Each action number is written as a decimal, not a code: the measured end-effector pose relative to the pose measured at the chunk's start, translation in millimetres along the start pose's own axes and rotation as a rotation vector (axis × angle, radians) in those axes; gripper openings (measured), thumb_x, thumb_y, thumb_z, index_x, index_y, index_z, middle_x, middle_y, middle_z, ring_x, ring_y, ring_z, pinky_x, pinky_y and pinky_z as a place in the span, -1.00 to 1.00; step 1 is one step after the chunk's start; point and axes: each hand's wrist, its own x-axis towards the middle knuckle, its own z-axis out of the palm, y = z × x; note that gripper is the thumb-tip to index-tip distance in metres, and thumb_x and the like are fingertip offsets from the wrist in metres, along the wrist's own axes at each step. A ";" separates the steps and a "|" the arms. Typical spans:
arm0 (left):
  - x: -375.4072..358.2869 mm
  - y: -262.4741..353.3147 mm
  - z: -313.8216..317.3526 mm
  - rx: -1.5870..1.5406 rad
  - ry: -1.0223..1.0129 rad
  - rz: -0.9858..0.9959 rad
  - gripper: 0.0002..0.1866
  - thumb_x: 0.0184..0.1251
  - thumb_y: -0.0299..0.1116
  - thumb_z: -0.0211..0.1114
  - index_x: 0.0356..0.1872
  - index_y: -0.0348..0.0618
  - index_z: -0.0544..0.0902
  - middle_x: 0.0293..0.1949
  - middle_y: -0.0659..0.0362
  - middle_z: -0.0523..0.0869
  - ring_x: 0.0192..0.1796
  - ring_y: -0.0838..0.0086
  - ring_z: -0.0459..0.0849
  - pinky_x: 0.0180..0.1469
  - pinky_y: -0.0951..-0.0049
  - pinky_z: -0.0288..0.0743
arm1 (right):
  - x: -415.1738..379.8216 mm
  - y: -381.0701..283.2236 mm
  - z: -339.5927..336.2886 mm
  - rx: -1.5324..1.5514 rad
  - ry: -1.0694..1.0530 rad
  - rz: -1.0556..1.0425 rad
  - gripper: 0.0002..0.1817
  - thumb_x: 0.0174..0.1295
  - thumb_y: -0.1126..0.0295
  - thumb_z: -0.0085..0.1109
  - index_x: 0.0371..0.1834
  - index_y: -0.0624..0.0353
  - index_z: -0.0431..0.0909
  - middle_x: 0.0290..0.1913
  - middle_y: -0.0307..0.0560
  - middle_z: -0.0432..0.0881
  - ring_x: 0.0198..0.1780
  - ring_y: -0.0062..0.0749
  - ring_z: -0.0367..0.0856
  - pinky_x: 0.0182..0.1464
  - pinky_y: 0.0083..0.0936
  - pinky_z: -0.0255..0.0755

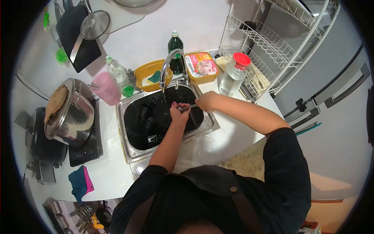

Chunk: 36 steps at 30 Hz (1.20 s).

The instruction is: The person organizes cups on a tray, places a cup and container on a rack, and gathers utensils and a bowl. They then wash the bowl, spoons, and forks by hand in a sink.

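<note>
Over the right part of the sink (121, 128), my right hand (207, 102) is closed round the handle end of a metal fork (189, 106). My left hand (179, 114) is at the fork's other end, its fingers curled around the tines. Just left of my hands, water runs from the curved faucet (166, 64). Dark water or a dark basin fills the sink, and a few shiny items lie in it, too unclear to name.
Behind the sink stand a yellow basin (143, 73) with a sponge, a green bottle (175, 46), an ice cream tub (201, 67) and a red-lidded pitcher (233, 76). A pink cup (106, 89) and a large pot (78, 117) are left; a wire rack (272, 50) is right.
</note>
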 end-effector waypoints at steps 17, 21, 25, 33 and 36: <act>-22.1 10.8 7.1 0.771 -0.291 -0.345 -0.51 0.23 0.07 0.09 0.07 0.01 0.43 0.00 0.20 0.48 0.06 0.40 0.42 0.07 0.27 0.26 | -143.3 55.1 -27.4 0.212 0.835 0.484 -0.88 0.14 0.44 -0.12 -0.27 0.19 0.32 -0.44 0.12 0.57 -0.36 0.02 0.59 -0.37 -0.17 0.43; -10.9 -13.1 -16.5 1.189 -0.503 -0.289 -0.62 0.25 -0.14 0.12 0.05 -0.03 0.46 -0.04 0.27 0.54 -0.04 0.55 0.47 -0.07 0.52 0.29 | -149.0 149.6 -27.7 0.440 0.889 0.659 -0.85 0.19 0.41 -0.12 -0.20 0.20 0.33 -0.33 0.20 0.57 -0.22 0.09 0.55 -0.23 -0.13 0.36; -37.9 -34.7 -2.6 1.397 -0.485 -0.321 -0.64 0.27 -0.22 0.14 0.06 -0.06 0.46 -0.04 0.28 0.55 -0.03 0.57 0.48 -0.04 0.57 0.28 | -89.3 237.0 47.8 0.843 0.904 0.691 -0.76 0.23 0.34 -0.09 -0.13 0.25 0.37 -0.23 0.27 0.55 -0.14 0.06 0.53 -0.15 -0.17 0.35; -83.1 46.9 -20.2 1.385 -0.318 -0.124 -0.66 0.27 -0.22 0.14 0.05 -0.01 0.47 -0.04 0.28 0.56 -0.07 0.60 0.49 -0.05 0.55 0.26 | -23.3 281.2 178.9 0.695 0.608 0.889 -0.60 0.24 0.13 -0.11 -0.08 0.24 0.48 -0.11 0.25 0.54 -0.03 0.01 0.50 -0.01 -0.22 0.34; -107.4 78.4 -25.0 1.391 -0.244 -0.028 -0.67 0.28 -0.23 0.13 0.05 -0.01 0.47 -0.04 0.29 0.56 -0.07 0.60 0.49 -0.06 0.56 0.26 | -4.2 291.0 211.9 0.637 0.493 0.870 -0.68 0.24 0.28 -0.08 -0.06 0.28 0.42 -0.17 0.26 0.55 -0.09 0.06 0.52 -0.05 -0.23 0.35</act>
